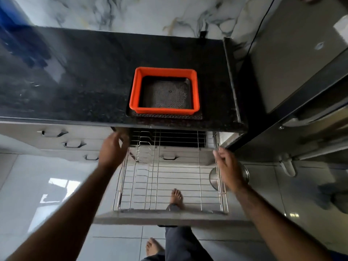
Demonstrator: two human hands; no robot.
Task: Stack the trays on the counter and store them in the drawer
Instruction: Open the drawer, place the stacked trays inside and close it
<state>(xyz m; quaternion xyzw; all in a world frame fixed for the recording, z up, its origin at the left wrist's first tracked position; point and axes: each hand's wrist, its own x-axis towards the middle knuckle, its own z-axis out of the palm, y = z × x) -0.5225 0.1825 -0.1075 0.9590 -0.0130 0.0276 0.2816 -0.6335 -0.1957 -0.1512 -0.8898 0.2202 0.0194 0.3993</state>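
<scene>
An orange tray (164, 109) sits on a flat dark perforated tray (169, 116) near the front edge of the black counter (84, 81). A second dark tray (165, 95) lies inside the orange one. Below the counter a wire-basket drawer (169, 185) stands pulled out, with nothing in its basket. My left hand (113, 149) hovers at the drawer's left rear corner, fingers apart, holding nothing. My right hand (228, 169) hangs over the drawer's right rail, fingers spread and holding nothing.
A steel fridge (293, 72) stands right of the counter. A round steel lid or bowl (213, 178) shows beside the drawer's right rail. Closed drawers with handles (73, 144) are to the left. My bare feet (177, 196) stand on the tiled floor under the drawer.
</scene>
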